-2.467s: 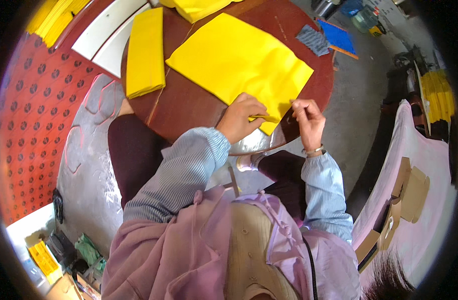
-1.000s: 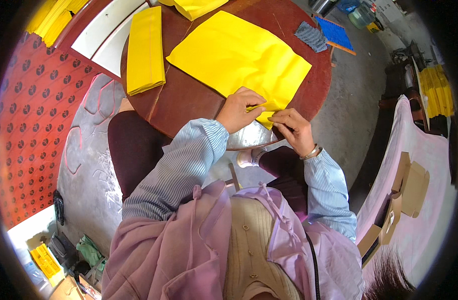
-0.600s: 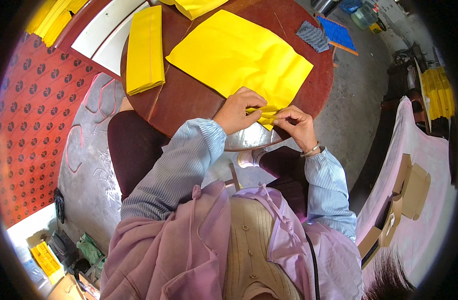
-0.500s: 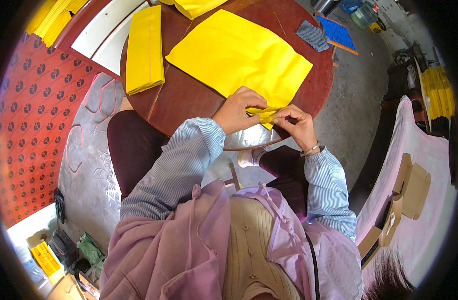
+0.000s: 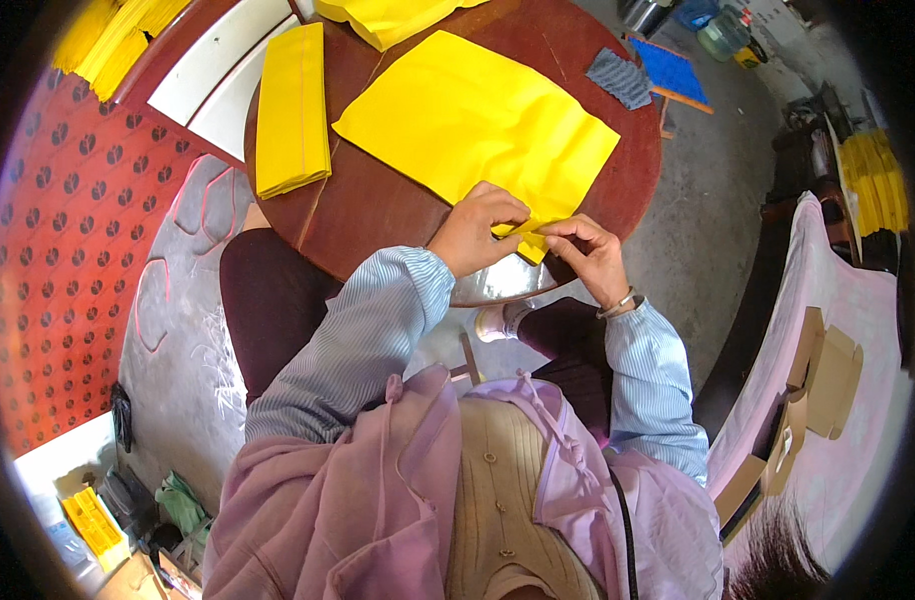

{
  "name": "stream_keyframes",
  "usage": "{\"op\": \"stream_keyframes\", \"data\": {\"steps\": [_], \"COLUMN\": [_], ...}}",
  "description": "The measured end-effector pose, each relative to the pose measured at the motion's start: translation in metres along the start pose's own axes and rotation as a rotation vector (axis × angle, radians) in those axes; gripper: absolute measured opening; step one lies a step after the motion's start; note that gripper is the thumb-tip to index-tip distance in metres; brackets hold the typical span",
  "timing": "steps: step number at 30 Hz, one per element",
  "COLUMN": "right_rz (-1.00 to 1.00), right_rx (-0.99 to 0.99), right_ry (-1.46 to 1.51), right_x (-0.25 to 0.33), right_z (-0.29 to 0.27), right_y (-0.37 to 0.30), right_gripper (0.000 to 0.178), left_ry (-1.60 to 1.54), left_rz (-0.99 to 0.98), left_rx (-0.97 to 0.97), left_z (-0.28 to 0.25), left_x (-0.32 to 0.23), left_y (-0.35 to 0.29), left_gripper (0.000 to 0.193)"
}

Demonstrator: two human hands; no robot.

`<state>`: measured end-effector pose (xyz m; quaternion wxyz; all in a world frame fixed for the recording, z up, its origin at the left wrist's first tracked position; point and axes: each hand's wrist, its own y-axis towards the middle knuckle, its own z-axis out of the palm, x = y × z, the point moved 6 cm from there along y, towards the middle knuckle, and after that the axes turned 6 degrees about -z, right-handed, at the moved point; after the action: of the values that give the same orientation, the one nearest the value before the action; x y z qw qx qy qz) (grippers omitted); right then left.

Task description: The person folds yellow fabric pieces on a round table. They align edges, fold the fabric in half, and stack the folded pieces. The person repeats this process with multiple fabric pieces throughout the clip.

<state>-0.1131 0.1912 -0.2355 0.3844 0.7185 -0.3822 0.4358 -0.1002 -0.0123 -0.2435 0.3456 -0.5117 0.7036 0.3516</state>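
A large yellow sheet, fabric-like and slightly creased (image 5: 478, 115), lies flat on the round dark-red table (image 5: 378, 215), its near corner gathered at the table's front edge. Both hands pinch that corner. My left hand (image 5: 478, 228) has its thumb and fingers closed on the folded edge. From the other side, my right hand (image 5: 593, 258) grips the same fold between thumb and fingertips, a bracelet at its wrist. The exact layers between the fingertips are too small to make out. To the left rests a folded stack of yellow sheets (image 5: 293, 110).
At the table's far edge lies more yellow material (image 5: 393, 18). A grey cloth (image 5: 620, 78) sits at its right rim, beside a blue-topped stool (image 5: 670, 72). Opened cardboard boxes (image 5: 833, 380) rest on a pink-covered surface at the right. White drawers (image 5: 218, 75) stand left of the table.
The pinched corner has been folded tighter, its edge now drawn into a narrow strip between my fingertips. Both hands stay almost in place. The whole view has shifted slightly.
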Motion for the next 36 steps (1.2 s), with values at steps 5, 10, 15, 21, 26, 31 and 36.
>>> {"op": "stream_keyframes", "data": {"steps": [5,10,15,21,26,31,36], "right_rz": [-0.031,-0.314,-0.31,-0.399,-0.422,-0.417,-0.399], "right_rx": [-0.048,-0.111,-0.122,-0.044,-0.007,-0.008,-0.015], "right_ry": [-0.177,-0.509,-0.641,-0.669,-0.667,-0.656,-0.671], "right_x": [0.017,0.038,0.034,0.038,0.047,0.045,0.034], "right_z": [-0.007,0.007,0.013,0.017,0.02,0.028,0.008], "right_y": [-0.006,-0.005,-0.006,0.001,0.004,0.006,0.004], "right_gripper": [0.026,0.052,0.043,0.041,0.043,0.036,0.026], "left_ry": [-0.021,-0.037,-0.049,-0.023,0.074,0.681,0.591], "left_rz": [0.0,0.069,0.115,0.16,0.222,-0.258,-0.374], "left_rx": [-0.023,-0.066,-0.081,-0.063,-0.36,-0.588,-0.388], "left_z": [0.0,-0.001,0.002,0.0,-0.07,-0.157,-0.149], "left_x": [-0.001,-0.003,0.001,-0.003,0.012,0.081,0.082], "left_y": [-0.001,0.0,0.0,0.003,0.024,0.052,0.046], "left_gripper": [0.025,0.021,0.02,0.018,0.017,0.069,0.082]}}
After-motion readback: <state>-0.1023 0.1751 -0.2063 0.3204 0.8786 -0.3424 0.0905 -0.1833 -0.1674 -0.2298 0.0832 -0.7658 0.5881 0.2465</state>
